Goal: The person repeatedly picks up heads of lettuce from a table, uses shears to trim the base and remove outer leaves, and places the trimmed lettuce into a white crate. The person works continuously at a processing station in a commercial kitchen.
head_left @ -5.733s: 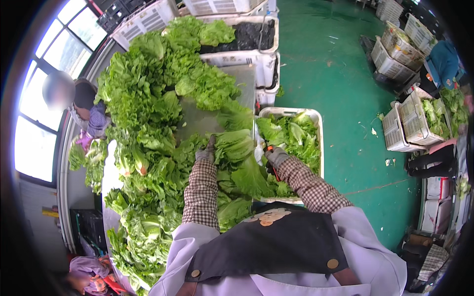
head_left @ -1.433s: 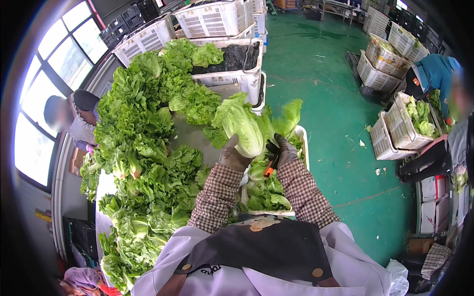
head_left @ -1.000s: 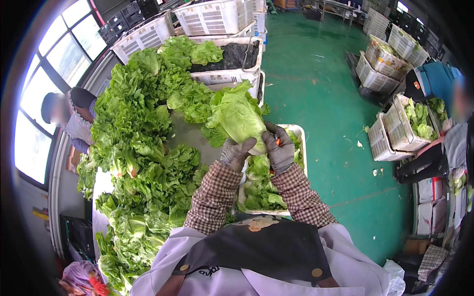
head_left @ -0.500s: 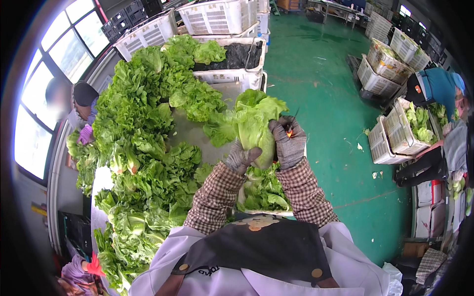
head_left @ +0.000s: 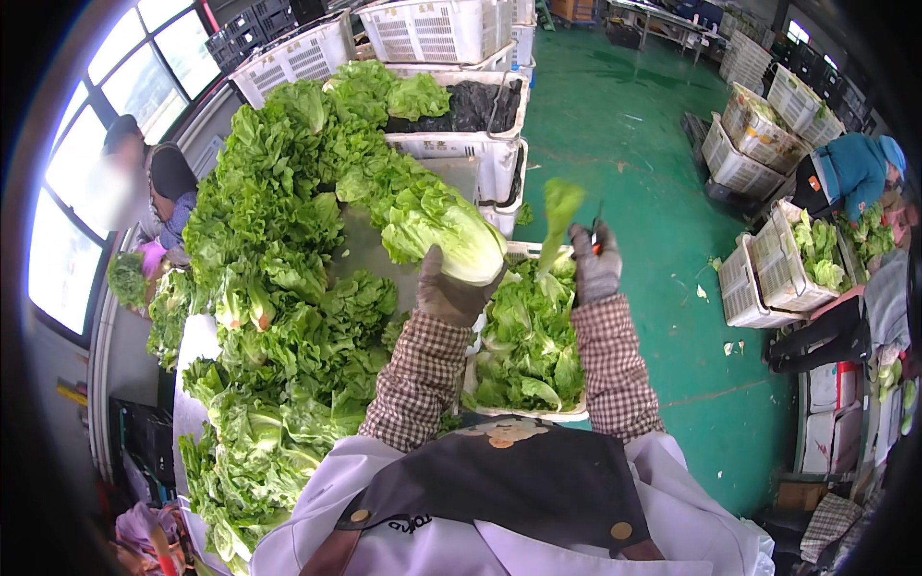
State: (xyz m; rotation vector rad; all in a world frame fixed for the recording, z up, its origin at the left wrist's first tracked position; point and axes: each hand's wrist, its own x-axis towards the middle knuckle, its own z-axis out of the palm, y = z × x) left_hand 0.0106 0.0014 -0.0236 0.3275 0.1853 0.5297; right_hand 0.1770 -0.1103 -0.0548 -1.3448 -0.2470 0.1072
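My left hand (head_left: 449, 291), in a grey glove, grips a head of leafy green lettuce (head_left: 444, 233) near its pale base, which points right. The head lies tilted over the table's edge, its leaves toward the pile. My right hand (head_left: 597, 267), gloved too, is closed round a small knife (head_left: 597, 228) with a dark blade and a bit of orange; most of its handle is hidden. Just left of those fingers is a blurred loose lettuce leaf (head_left: 561, 219); whether they touch it I cannot tell. Below both hands stands a white crate (head_left: 562, 415) of loose leaves (head_left: 526, 350).
A big lettuce pile (head_left: 279, 221) covers much of the metal table (head_left: 370, 252) on my left. White crates (head_left: 471, 154) are stacked at the far end. Across the table is a person (head_left: 168, 197); another person (head_left: 850, 178) bends by crates (head_left: 759, 278) on the right.
My hands have moved apart. The left tipped the lettuce head leftward, base now to the right; the right went right with the knife, and a loose leaf now shows apart from the head.
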